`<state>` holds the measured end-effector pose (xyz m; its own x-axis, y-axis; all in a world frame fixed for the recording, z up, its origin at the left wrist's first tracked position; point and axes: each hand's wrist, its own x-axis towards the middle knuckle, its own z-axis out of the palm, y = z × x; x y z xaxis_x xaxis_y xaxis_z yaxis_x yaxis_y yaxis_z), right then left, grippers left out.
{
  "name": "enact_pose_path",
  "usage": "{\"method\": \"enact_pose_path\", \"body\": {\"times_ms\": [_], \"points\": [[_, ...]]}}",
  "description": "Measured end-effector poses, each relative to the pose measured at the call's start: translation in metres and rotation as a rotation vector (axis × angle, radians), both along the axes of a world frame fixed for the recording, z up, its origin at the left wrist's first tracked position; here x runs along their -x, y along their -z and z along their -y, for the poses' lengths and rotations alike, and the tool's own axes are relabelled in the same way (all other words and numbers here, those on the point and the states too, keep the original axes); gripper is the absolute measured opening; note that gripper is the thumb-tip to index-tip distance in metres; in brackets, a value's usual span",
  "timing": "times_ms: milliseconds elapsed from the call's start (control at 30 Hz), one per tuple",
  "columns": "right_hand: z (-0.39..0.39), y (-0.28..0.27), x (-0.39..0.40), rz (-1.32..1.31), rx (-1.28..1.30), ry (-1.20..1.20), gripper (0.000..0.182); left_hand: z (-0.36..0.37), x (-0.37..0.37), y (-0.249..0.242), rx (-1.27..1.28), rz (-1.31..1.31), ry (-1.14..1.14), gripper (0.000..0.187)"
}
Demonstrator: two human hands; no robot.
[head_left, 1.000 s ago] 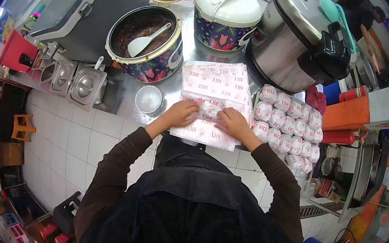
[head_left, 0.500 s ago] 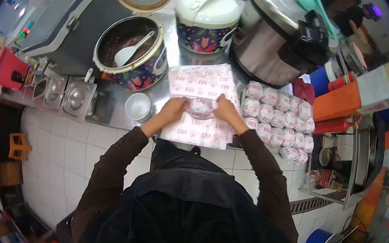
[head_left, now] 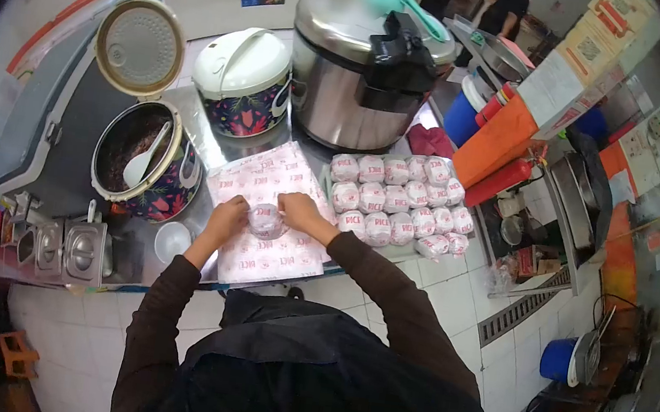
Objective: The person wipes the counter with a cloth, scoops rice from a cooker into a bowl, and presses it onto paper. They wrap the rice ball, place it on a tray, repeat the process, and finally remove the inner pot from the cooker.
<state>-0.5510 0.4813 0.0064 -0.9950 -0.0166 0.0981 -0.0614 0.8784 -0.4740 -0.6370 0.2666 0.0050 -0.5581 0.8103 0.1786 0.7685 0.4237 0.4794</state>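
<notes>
A round paper-wrapped rice packet (head_left: 266, 221) sits on a stack of printed wrapping paper (head_left: 272, 260) whose red lettering reads RICE. At its left end, my left hand (head_left: 226, 220) has its fingers closed on the wrapper. My right hand (head_left: 301, 210) pinches the wrapper at the opposite end. Just right of the paper, several similar wrapped packets (head_left: 377, 227) stand in rows on a tray. To the left is an uncovered floral rice cooker (head_left: 171, 195) holding dark rice, with a white rice paddle (head_left: 137, 168) resting in it.
A small white bowl (head_left: 172, 243) lies left of the paper. Behind it stand a lidded floral pot (head_left: 242, 84) and a large steel cooker (head_left: 343, 96). Lidded steel containers (head_left: 84, 250) line the left edge. A person (head_left: 506, 9) stands in the background.
The head view has turned to the right, so everything appears shifted left. Both hands stay at the packet's ends, and the packet now looks more compact.
</notes>
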Motion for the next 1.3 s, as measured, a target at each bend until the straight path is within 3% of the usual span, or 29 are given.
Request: {"method": "enact_pose_path", "body": {"times_ms": [100,167,300,400,433,500,567,600,700,733,867,967,1000,1067,1133,1233,1267,1300], "points": [[0.008,0.022,-0.019,-0.322,0.092,-0.004,0.007,0.012,-0.030,0.014,-0.273,-0.095,-0.108,0.013],[0.013,0.029,-0.036,-0.517,-0.007,-0.059,0.015,0.015,-0.036,0.024,-0.210,-0.204,-0.108,0.011],[0.015,0.037,-0.051,-0.455,-0.188,-0.180,0.018,0.013,-0.048,0.019,-0.188,-0.335,-0.100,0.015],[0.019,0.033,-0.057,-0.612,-0.140,-0.187,0.018,0.012,-0.061,0.021,-0.277,-0.373,-0.150,0.025],[0.019,0.037,-0.052,-0.534,-0.100,-0.156,0.018,0.010,-0.066,0.022,-0.326,-0.367,-0.176,0.028],[0.019,0.047,-0.044,-0.364,-0.024,-0.110,0.018,0.002,-0.076,0.026,-0.410,-0.156,-0.294,0.031],[0.020,0.032,-0.038,-0.371,0.260,-0.080,0.015,-0.006,-0.087,0.029,-0.496,0.046,-0.414,0.034],[0.027,0.026,-0.033,-0.265,0.447,0.139,0.014,-0.012,-0.086,0.026,-0.647,0.184,-0.539,0.031],[0.032,0.006,-0.029,-0.285,0.662,0.303,0.021,-0.023,-0.089,0.005,-0.707,0.310,-0.839,0.021],[0.032,0.008,-0.028,-0.280,0.672,0.381,0.024,-0.029,-0.091,-0.008,-0.837,0.349,-0.899,0.017],[0.048,0.007,-0.026,-0.147,0.597,0.503,0.021,-0.038,-0.080,-0.002,-0.632,0.213,-0.798,0.014],[0.027,0.055,-0.015,-0.030,1.086,0.433,0.016,-0.041,-0.082,-0.007,-0.610,0.116,-0.641,0.017],[0.020,0.044,-0.023,-0.136,0.782,0.173,0.017,-0.041,-0.084,-0.007,-0.547,0.179,-0.594,0.018],[0.006,0.076,-0.023,-0.082,1.029,0.099,0.020,-0.035,-0.082,0.004,-0.593,0.104,-0.482,0.016],[0.020,0.036,-0.032,0.172,1.538,0.306,0.024,-0.028,-0.079,0.008,-0.528,0.083,-0.422,0.015],[0.030,0.032,-0.025,0.029,0.936,0.239,0.022,-0.024,-0.068,0.002,-0.307,0.124,-0.444,0.013],[0.035,0.030,-0.022,0.023,0.988,0.295,0.018,-0.026,-0.064,0.000,-0.262,0.134,-0.476,0.012],[0.038,0.028,-0.017,-0.047,0.788,0.283,0.018,-0.027,-0.061,0.000,-0.217,0.144,-0.509,0.011]]}}
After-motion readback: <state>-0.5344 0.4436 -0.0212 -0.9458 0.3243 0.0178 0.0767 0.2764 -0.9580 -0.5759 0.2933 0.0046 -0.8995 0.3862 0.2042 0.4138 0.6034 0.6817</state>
